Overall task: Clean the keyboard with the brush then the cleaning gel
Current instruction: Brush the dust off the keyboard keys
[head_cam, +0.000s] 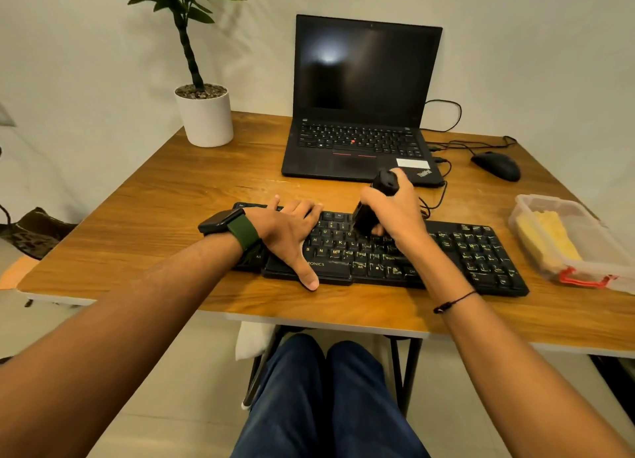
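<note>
The wooden table (171,196) carries my black keyboard (446,254) along its near edge. My left hand (288,230) lies flat, fingers straight, pressing the keyboard's left half. My right hand (395,210) grips the black brush (367,217), its end on the middle keys. A clear container (577,241) of yellow gel sits right.

Both our bare forearms reach forward, side by side. Our left hand (288,234) lies flat, palm down, fingers straight and pointing ahead, thumb splayed back toward us. Our right hand (395,210) is curled in a fist, knuckles up, thumb raised on top, wrist bent slightly downward.
</note>
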